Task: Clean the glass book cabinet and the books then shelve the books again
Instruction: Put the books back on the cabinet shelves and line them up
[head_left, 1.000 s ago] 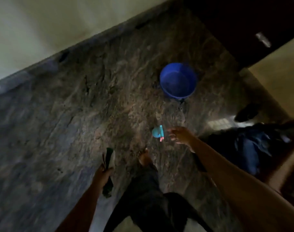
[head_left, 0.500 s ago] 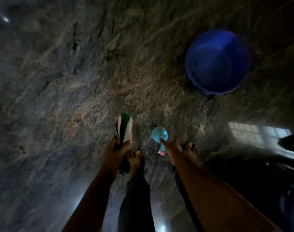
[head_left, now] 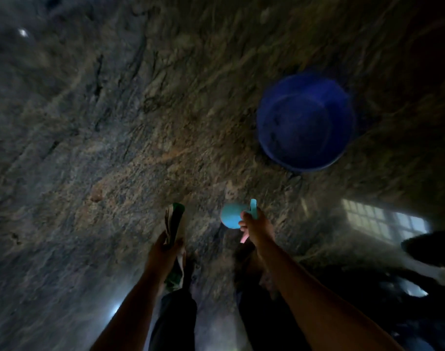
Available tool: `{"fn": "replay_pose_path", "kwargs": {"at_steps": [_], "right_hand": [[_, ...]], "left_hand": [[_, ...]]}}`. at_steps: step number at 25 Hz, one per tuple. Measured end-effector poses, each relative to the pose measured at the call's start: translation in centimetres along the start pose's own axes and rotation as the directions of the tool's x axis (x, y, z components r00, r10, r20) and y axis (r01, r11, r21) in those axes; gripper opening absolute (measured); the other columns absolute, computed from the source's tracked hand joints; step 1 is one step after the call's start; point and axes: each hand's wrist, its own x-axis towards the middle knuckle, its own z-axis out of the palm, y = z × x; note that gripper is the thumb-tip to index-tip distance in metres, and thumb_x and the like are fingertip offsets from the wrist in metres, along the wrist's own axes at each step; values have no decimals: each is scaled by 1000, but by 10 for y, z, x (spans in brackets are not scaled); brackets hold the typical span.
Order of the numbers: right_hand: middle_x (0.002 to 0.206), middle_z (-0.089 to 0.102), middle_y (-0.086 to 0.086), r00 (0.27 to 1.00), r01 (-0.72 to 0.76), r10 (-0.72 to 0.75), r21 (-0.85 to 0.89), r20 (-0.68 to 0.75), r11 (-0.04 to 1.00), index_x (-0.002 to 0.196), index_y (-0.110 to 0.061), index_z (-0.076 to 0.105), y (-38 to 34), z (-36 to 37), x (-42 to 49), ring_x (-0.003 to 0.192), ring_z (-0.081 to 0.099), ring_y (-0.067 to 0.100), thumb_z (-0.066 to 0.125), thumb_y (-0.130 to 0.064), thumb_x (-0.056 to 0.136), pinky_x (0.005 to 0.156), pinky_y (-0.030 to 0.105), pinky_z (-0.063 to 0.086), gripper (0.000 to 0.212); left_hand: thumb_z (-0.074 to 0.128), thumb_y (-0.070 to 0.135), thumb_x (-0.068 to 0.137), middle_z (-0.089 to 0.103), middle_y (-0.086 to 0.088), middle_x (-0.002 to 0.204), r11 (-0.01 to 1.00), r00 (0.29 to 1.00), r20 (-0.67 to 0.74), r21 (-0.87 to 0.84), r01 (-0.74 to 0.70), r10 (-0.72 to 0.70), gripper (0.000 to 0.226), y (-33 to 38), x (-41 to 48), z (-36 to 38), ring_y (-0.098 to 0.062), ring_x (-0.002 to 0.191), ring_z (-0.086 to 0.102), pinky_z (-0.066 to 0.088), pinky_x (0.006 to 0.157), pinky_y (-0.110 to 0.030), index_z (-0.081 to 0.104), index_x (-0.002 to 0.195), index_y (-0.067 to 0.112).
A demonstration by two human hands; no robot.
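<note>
Dim room, stone floor [head_left: 115, 127]: I'm looking straight down thru the head cam as the left grip [head_left: 163, 254] is clenching a folded cloth [head_left: 174, 221] round its middle. The right grip [head_left: 254, 225] is wrapping round the neck of a small teal spray bottle [head_left: 230, 218]. Both are being held above the floor, just beside each other but apart. A blue bucket [head_left: 305, 122] is standing further ahead and to the right. The glass cabinet and the books aren't showing anywhere in this view.

Handling, as I'm judging it: the cloth is looking soft, light and limp, so nothing to break. Holding it mid-fold, as now, is probably stopping it from opening out. The bottle is looking like thin, stiff plastic, light, smooth, and prob. slick if wet. The neck under the trigger head is the sensible place to hold it, w/ one finger free for the trigger. How full it is, I can't tell.

Looks: the cloth is showing green, white and dark bands, w/ its top end poking up past the fingers and its lower end trailing below the wrist. The bottle is showing a round teal body left of the fingers, a teal head sticking up above them, and a pink bit peeking out below the hand. The bucket is blurring, so its contents are unreadable. A window reflection [head_left: 376, 221] is glinting on the floor at right.
</note>
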Motion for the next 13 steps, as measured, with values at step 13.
{"fn": "replay_pose_path", "kwargs": {"at_steps": [13], "right_hand": [[141, 42, 18, 968, 132, -157, -133, -197, 982, 145, -15, 29, -207, -197, 93, 126, 43, 37, 45, -22, 98, 102, 44, 38, 51]], "left_hand": [[66, 22, 87, 61, -6, 108, 925, 931, 247, 203, -322, 270, 50, 234, 5, 165, -16, 82, 58, 45, 61, -21, 48, 133, 17]]}}
